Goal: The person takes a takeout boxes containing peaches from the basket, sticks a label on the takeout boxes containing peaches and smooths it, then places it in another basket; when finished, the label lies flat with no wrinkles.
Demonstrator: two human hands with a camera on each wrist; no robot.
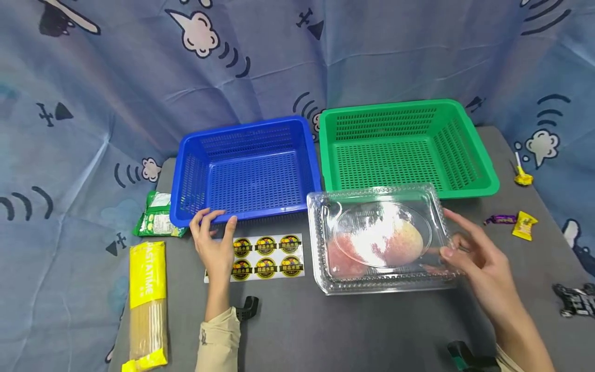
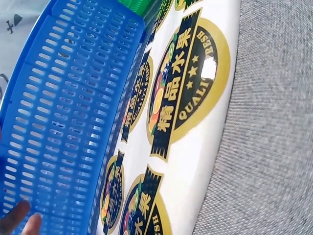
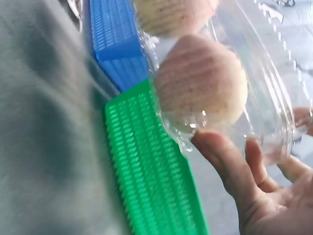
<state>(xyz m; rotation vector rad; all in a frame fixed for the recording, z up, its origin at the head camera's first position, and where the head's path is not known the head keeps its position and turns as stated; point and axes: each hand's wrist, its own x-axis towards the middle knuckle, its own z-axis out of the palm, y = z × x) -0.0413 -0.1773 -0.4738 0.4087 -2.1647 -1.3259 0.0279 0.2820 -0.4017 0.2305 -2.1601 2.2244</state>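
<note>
My right hand point(image 1: 483, 263) grips the right edge of a clear plastic clamshell box point(image 1: 321, 248), thumb on top and fingers at its side and underneath. Two pinkish-yellow peaches point(image 1: 406, 243) lie inside; in the right wrist view a peach point(image 3: 200, 81) shows close up through the plastic. The box is lifted and overlaps the front rim of the green basket. At the front left corner of the blue basket point(image 1: 251, 212), my left hand point(image 1: 214, 245) has its fingertips right at the rim, loosely spread. Beneath it lies a sheet of round fruit stickers point(image 1: 274, 240), partly covered by the wrist.
A green basket point(image 1: 488, 188) stands beside the blue one. On the left are a green snack packet point(image 1: 160, 217) and a pasta bag point(image 1: 147, 299). A lollipop point(image 1: 522, 178), purple candy point(image 1: 501, 219), yellow candy point(image 1: 525, 226) and a small black-and-white item point(image 1: 575, 299) lie rightward.
</note>
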